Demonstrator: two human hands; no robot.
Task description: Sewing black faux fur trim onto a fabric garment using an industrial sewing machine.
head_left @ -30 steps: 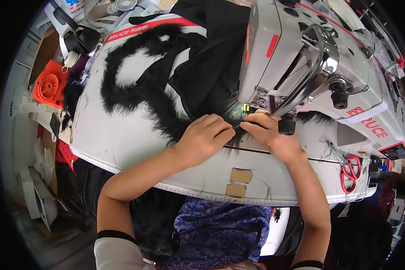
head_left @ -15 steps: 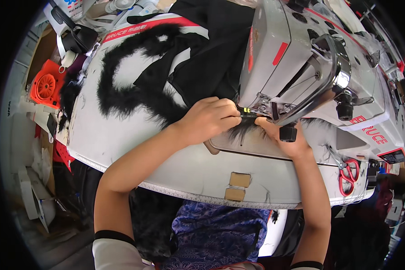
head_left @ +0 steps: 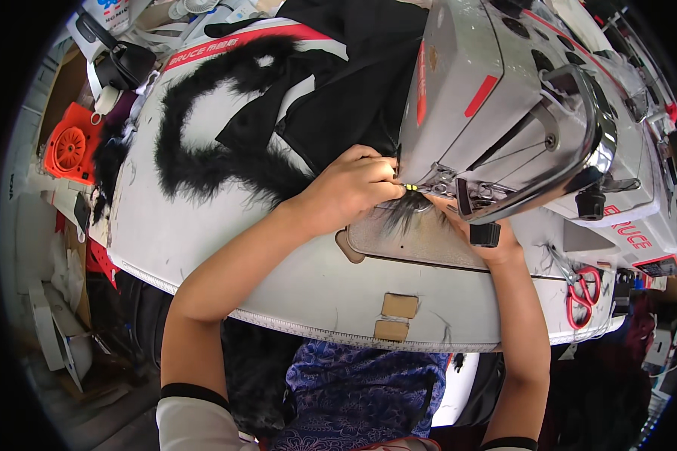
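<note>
My left hand [head_left: 353, 188] is pinched on black fabric with fur edging just left of the sewing machine's needle area [head_left: 429, 184]. My right hand [head_left: 491, 244] reaches under the front of the white sewing machine [head_left: 466, 90]; its fingers are mostly hidden by the metal guard. Loose dark fur strands [head_left: 406, 214] hang over the metal plate below the presser foot. The black fabric [head_left: 353, 98] lies bunched behind my left hand, and a long looped fur trim [head_left: 177, 150] spreads leftward from it over the white tabletop [head_left: 158, 233].
Red-handled scissors [head_left: 583, 297] lie right of my right forearm. An orange plastic fan unit [head_left: 71, 146], a black strapped object [head_left: 124, 64] and assorted clutter line the left side. A measuring tape [head_left: 278, 323] runs along the table's curved front edge.
My left hand has moved forward toward the needle area, exposing the metal plate. My right hand has moved forward, its fingers now more hidden. The fur strands at the foot shifted away from me.
</note>
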